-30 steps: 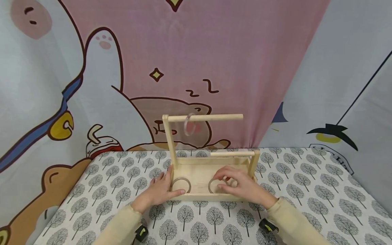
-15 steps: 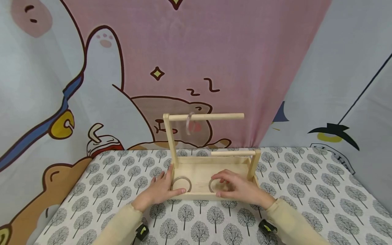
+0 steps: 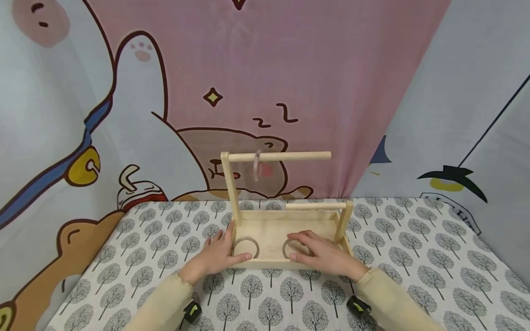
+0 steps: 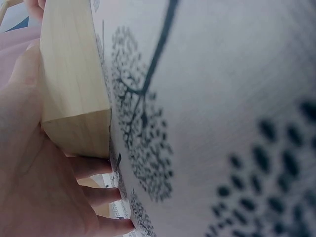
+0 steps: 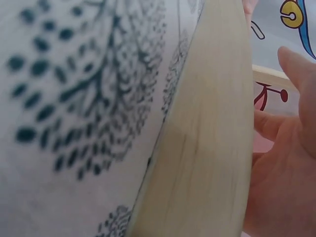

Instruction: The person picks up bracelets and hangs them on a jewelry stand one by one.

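A pale wooden tray point(image 3: 265, 263) with a tall post and a shorter post, each bearing a rod, sits in front of me. One translucent ring point(image 3: 256, 168) hangs from the upper rod point(image 3: 298, 156). Inside the tray, a left ring point(image 3: 257, 247) lies near the left hand and a middle ring point(image 3: 285, 248) lies by the right fingers. My left hand point(image 3: 215, 255) rests against the front left corner, thumb over the front wall and fingers spread along the side. My right hand point(image 3: 325, 255) reaches over the front wall, index finger and thumb apart over the middle ring.
Another ring edge point(image 3: 332, 242) shows behind the right hand. The short rod point(image 3: 314, 206) juts leftward above the tray's back right. A tree-print cloth point(image 3: 269, 299) covers the table, and a cartoon curtain point(image 3: 331, 92) hangs behind.
The hanging ring has turned to show more edge-on. My right index finger and thumb have shifted slightly around the middle ring. The left hand stays against the corner.
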`<state>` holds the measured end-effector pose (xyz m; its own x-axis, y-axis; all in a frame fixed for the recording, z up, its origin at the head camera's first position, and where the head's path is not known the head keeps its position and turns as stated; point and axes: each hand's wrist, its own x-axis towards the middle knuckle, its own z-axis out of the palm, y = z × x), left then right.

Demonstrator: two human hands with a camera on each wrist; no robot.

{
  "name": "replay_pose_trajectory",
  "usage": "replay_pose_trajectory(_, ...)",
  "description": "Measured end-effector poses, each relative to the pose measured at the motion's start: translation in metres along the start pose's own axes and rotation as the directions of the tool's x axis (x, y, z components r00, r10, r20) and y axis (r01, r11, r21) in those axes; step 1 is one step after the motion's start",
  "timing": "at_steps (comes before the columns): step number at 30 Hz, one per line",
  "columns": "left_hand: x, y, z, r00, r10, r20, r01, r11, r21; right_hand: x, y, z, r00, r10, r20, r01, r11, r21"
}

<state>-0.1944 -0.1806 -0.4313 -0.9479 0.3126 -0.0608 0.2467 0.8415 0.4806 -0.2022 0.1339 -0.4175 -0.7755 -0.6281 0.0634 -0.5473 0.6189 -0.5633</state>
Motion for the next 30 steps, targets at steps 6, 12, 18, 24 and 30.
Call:
replay_pose_trajectory(6, 0.002, 0.000, -0.001, 1.000, 0.003, 0.005, -0.003, 1.000, -0.005, 0.003, -0.003, 0.000, 1.000, 0.030, 0.002, -0.030, 0.999, -0.021)
replay_pose_trajectory(12, 0.002, -0.001, -0.001, 1.000, -0.001, 0.002, 0.001, 1.000, -0.003, 0.008, -0.003, 0.006, 1.000, -0.004, 0.012, 0.004, 1.000, 0.020)
replay_pose_trajectory(18, 0.002, -0.001, 0.000, 1.000, -0.006, 0.004, 0.006, 1.000, 0.000, 0.014, -0.005, 0.012, 0.999, -0.030, 0.013, 0.029, 0.996, 0.081)
replay_pose_trajectory(24, 0.002, -0.001, 0.001, 1.000, -0.009, 0.005, 0.009, 1.000, -0.006, 0.020, -0.007, 0.016, 0.999, -0.045, -0.027, 0.046, 0.997, 0.068)
replay_pose_trajectory(30, 0.001, 0.000, 0.000, 1.000, -0.007, 0.007, 0.007, 1.000, 0.006, 0.027, -0.005, 0.018, 0.998, -0.065, -0.015, 0.066, 0.997, 0.049)
